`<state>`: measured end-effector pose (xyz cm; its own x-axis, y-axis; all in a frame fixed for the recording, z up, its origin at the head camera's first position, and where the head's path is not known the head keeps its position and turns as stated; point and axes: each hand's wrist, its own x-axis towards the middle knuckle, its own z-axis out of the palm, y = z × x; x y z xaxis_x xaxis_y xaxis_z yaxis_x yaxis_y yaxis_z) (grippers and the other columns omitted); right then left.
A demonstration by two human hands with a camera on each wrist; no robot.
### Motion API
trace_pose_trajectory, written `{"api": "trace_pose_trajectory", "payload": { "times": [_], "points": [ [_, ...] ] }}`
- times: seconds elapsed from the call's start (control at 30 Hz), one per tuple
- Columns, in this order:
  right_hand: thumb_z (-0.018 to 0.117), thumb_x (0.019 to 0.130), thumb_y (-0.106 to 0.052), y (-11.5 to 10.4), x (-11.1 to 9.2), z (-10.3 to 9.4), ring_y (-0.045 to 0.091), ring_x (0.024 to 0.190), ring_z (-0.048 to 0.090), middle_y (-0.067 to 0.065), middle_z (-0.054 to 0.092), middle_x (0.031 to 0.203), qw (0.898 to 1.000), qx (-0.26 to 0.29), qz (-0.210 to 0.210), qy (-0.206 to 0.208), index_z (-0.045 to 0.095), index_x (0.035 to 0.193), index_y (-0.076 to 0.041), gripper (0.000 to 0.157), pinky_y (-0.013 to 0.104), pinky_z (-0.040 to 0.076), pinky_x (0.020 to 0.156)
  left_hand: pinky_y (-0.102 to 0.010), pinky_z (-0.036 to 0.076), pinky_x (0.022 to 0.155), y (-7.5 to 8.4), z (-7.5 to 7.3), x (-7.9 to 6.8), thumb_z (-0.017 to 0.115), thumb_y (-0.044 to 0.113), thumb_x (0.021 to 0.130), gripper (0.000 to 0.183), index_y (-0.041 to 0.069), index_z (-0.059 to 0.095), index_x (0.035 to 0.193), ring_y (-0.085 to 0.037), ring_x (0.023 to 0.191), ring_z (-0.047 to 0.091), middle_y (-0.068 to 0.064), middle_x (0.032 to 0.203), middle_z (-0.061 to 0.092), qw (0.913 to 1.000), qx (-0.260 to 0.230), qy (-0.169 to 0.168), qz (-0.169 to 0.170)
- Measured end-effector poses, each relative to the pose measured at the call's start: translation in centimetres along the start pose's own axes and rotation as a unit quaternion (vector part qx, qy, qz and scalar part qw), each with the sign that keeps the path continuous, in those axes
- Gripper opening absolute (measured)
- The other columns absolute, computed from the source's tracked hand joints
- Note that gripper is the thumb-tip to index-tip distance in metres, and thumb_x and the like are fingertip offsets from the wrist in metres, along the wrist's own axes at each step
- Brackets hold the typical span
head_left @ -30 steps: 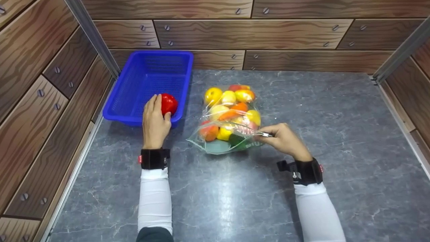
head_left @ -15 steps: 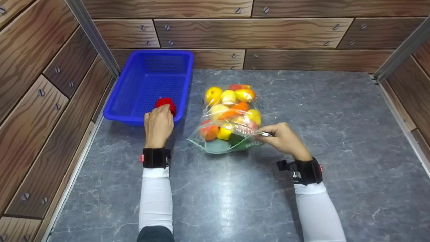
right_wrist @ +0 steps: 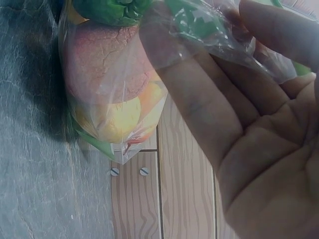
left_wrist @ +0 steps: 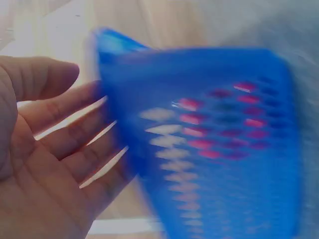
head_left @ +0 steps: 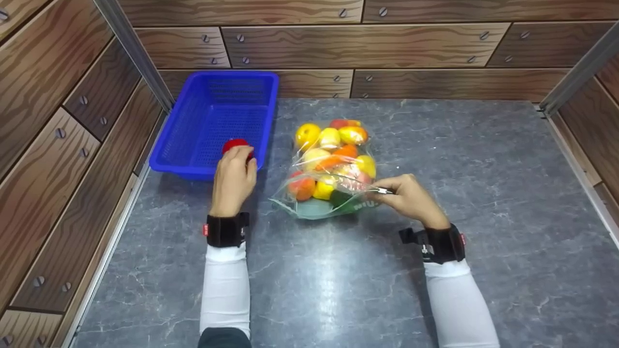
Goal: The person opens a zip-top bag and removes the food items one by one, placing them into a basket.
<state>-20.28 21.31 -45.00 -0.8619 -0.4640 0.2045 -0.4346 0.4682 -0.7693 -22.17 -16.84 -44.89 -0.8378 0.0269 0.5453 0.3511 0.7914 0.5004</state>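
My left hand [head_left: 233, 181] reaches over the near rim of the blue plastic basket [head_left: 186, 171]. Its fingers look fairly straight in the left wrist view, with the tips hidden behind the basket wall and the thumb apart. Just beyond those fingers a glossy red roundish fruit or vegetable [head_left: 235, 143] lies in the basket, partly covered by the hand; red shows through the holes too. My right hand [head_left: 411, 199] pinches the right edge of a clear zip bag [head_left: 309, 210], near its white slider [head_left: 383, 191]. Inside the bag are several yellow, orange, red and green fruits and vegetables.
The grey marbled tabletop [head_left: 329, 290] carries the basket at left and the bag in the middle. Wood-patterned panels [head_left: 367, 46] with metal corner posts [head_left: 140, 53] enclose the back and sides.
My left hand first held the red thing at the basket's near end, then lowered it in; now the hand has drawn back slightly and the thumb has spread. My right hand keeps its place.
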Motion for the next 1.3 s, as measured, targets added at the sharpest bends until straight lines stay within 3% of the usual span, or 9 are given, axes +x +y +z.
{"api": "trace_pose_trajectory", "payload": {
  "times": [0.13, 0.23, 0.37, 0.5, 0.63, 0.77, 0.87, 1.1, 1.3],
  "points": [
    [0.08, 0.088, -0.01, -0.1, 0.1, -0.1, 0.012, 0.066, 0.064, 0.01, 0.079, 0.091, 1.0, -0.002, -0.004, -0.001, 0.082, 0.1, -0.003, 0.014, 0.017, 0.053, 0.062, -0.046, 0.054, 0.095, 3.1, -0.9, -0.2, 0.065, -0.001, 0.093, 0.02, -0.006, 0.073, 0.111, -0.037, 0.103, 0.066, -0.02, 0.108, 0.071, 0.9971, -0.033, 0.019, 0.067],
    [0.08, 0.088, -0.01, 0.0, 0.1, 0.0, 0.013, 0.065, 0.064, 0.01, 0.079, 0.089, 1.0, -0.001, -0.008, 0.001, 0.082, 0.1, -0.003, 0.013, 0.017, 0.053, 0.061, -0.042, 0.055, 0.091, 5.4, -1.3, -0.5, 0.068, -0.001, 0.093, 0.018, -0.004, 0.074, 0.109, -0.033, 0.1, 0.066, -0.017, 0.105, 0.07, 0.9928, -0.056, -0.003, 0.106],
    [0.08, 0.088, -0.008, 0.0, 0.0, -0.1, 0.005, 0.063, 0.06, 0.011, 0.079, 0.088, 1.0, 0.005, -0.008, 0.004, 0.082, 0.099, -0.002, 0.013, 0.016, 0.05, 0.059, -0.035, 0.057, 0.085, 8.0, -1.6, -1.0, 0.07, 0.002, 0.094, 0.017, 0.001, 0.075, 0.111, -0.027, 0.095, 0.066, -0.012, 0.104, 0.071, 0.9802, -0.116, -0.08, 0.139],
    [0.079, 0.088, -0.006, 0.1, 0.0, -0.1, 0.0, 0.063, 0.055, 0.011, 0.079, 0.088, 1.0, 0.006, -0.006, 0.006, 0.082, 0.099, -0.001, 0.012, 0.015, 0.047, 0.057, -0.028, 0.057, 0.089, 9.6, -1.2, -1.4, 0.068, 0.005, 0.098, 0.018, 0.005, 0.076, 0.113, -0.021, 0.099, 0.07, -0.009, 0.11, 0.074, 0.9582, -0.157, -0.171, 0.167],
    [0.08, 0.088, -0.006, 0.1, 0.1, -0.1, 0.0, 0.062, 0.056, 0.011, 0.079, 0.087, 1.0, 0.001, -0.004, 0.006, 0.081, 0.099, -0.001, 0.013, 0.015, 0.048, 0.057, -0.031, 0.055, 0.097, 10.5, 0.2, -1.8, 0.063, 0.006, 0.101, 0.019, 0.007, 0.077, 0.112, -0.021, 0.105, 0.07, -0.008, 0.112, 0.076, 0.9413, -0.129, -0.246, 0.192],
    [0.08, 0.088, -0.007, 0.1, 0.1, 0.0, 0.0, 0.061, 0.056, 0.012, 0.078, 0.086, 1.0, 0.004, -0.006, 0.006, 0.081, 0.099, -0.001, 0.013, 0.016, 0.048, 0.055, -0.035, 0.057, 0.09, 11.2, 2.2, -2.3, 0.06, 0.004, 0.1, 0.02, 0.006, 0.077, 0.111, -0.023, 0.096, 0.07, -0.008, 0.104, 0.077, 0.9329, -0.077, -0.3, 0.183],
    [0.081, 0.087, -0.007, 0.0, 0.1, 0.1, 0.001, 0.061, 0.057, 0.012, 0.078, 0.087, 1.0, 0.009, -0.013, 0.01, 0.081, 0.099, 0.0, 0.014, 0.016, 0.049, 0.056, -0.035, 0.057, 0.091, 11.3, 4.0, -2.5, 0.062, 0.001, 0.098, 0.021, 0.007, 0.076, 0.112, -0.023, 0.099, 0.07, -0.007, 0.108, 0.075, 0.9342, -0.049, -0.302, 0.183],
    [0.082, 0.086, -0.006, 0.0, 0.1, 0.2, 0.001, 0.062, 0.057, 0.011, 0.079, 0.086, 1.0, 0.011, -0.022, 0.014, 0.081, 0.098, -0.001, 0.014, 0.015, 0.049, 0.056, -0.036, 0.047, 0.111, 10.8, 7.1, -2.7, 0.071, -0.004, 0.087, 0.052, 0.014, 0.067, 0.136, -0.024, 0.127, 0.061, -0.006, 0.134, 0.067, 0.945, -0.034, -0.242, 0.217],
    [0.081, 0.086, -0.007, 0.0, 0.2, 0.2, 0.002, 0.065, 0.061, 0.011, 0.079, 0.088, 1.0, 0.008, -0.017, 0.005, 0.081, 0.099, -0.001, 0.014, 0.016, 0.052, 0.058, -0.037, 0.047, 0.112, 10.5, 8.2, -2.9, 0.077, 0.012, 0.089, 0.051, 0.011, 0.062, 0.138, -0.025, 0.127, 0.061, -0.008, 0.137, 0.065, 0.9414, -0.01, -0.259, 0.216]
  ]
}}
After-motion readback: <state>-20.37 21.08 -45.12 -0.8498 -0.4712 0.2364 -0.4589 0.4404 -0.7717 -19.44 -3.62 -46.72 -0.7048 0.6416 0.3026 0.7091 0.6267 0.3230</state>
